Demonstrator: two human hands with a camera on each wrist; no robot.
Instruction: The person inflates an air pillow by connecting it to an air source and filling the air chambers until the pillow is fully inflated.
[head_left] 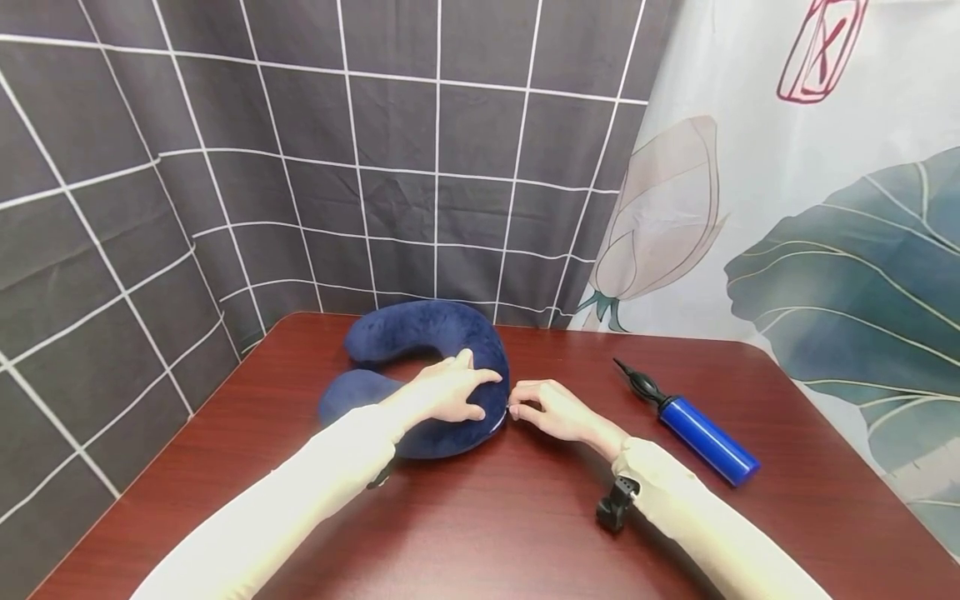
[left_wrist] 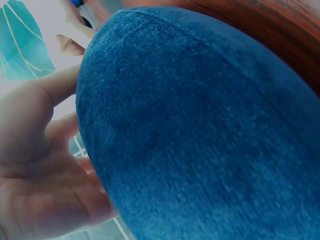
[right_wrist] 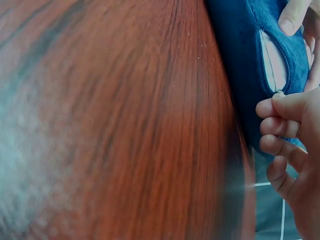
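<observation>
A navy blue U-shaped neck pillow [head_left: 450, 321] lies on the table, its open end toward the left. My left hand [head_left: 450, 390] rests on top of its curved part with fingers spread; the left wrist view shows the plush cover [left_wrist: 200, 120] close up beside the palm. At the pillow's right edge, my right hand [head_left: 553, 410] pinches a zipper pull [right_wrist: 278, 94] between thumb and index finger. The zipper is partly undone there, and white lining [right_wrist: 272, 62] shows through the gap in the right wrist view.
A blue hand pump [head_left: 708, 437] with a black nozzle lies on the reddish-brown table [head_left: 510, 533] to the right. Behind the table hang a dark grid-patterned curtain [head_left: 397, 125] and a white cloth [head_left: 690, 275] printed with leaves and a flower.
</observation>
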